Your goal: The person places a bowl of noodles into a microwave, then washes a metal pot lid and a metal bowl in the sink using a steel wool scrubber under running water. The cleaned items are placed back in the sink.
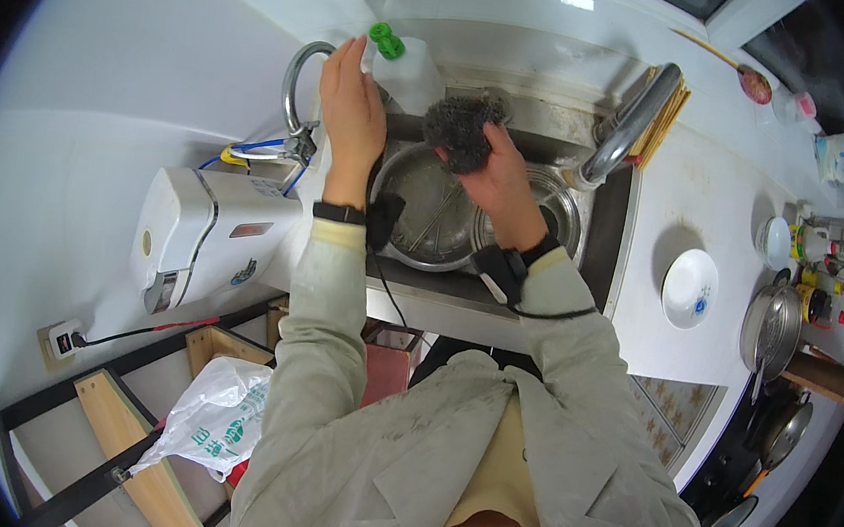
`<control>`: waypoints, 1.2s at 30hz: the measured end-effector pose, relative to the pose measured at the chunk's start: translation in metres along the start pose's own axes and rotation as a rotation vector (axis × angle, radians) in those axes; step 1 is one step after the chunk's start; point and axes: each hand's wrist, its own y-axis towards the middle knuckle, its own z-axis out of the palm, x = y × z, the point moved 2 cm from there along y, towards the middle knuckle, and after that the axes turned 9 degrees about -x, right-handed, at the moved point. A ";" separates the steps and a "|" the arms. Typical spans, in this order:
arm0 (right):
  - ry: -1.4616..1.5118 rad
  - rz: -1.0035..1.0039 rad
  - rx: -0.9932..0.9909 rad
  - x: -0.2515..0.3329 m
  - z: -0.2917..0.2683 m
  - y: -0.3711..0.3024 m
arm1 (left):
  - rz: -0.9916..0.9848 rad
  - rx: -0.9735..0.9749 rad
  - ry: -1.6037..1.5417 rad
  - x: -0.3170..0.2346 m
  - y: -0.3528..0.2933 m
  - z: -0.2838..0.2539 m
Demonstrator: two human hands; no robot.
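Observation:
Over the sink, my right hand (pixel 497 185) is closed on a dark steel wool scourer (pixel 458 132). My left hand (pixel 352 107) is raised at the left, its fingers stretched upward beside a white bottle (pixel 413 74) with a green cap (pixel 386 42). Whether the fingers touch the bottle I cannot tell. Below my hands, a round metal pan (pixel 421 251) sits in the steel sink (pixel 606 224), with thin sticks or utensils (pixel 436 220) lying in it. To its right is a round drain basket (pixel 560 197), partly hidden by my right wrist.
A curved tap (pixel 641 117) rises at the sink's right, and a thin chrome tap (pixel 292 82) stands at the left. A white bowl (pixel 690 287) is on the right counter. Farther right are a metal strainer (pixel 773 329) and a pan (pixel 786 436). A white appliance (pixel 214 235) stands left.

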 end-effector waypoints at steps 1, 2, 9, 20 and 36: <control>0.036 0.007 0.025 -0.005 0.005 0.011 | 0.062 -0.012 0.044 0.004 0.015 0.005; 0.026 -0.013 -0.010 -0.011 0.008 0.022 | 0.098 0.045 0.085 0.009 0.024 0.011; 0.125 0.029 0.039 -0.035 0.016 0.068 | 0.062 0.204 0.205 0.035 0.021 0.030; 0.214 0.084 0.162 -0.046 0.032 0.101 | -0.008 0.285 0.198 0.034 0.021 0.027; 0.224 0.139 0.246 -0.045 0.029 0.094 | -0.019 0.262 0.087 0.045 0.025 0.029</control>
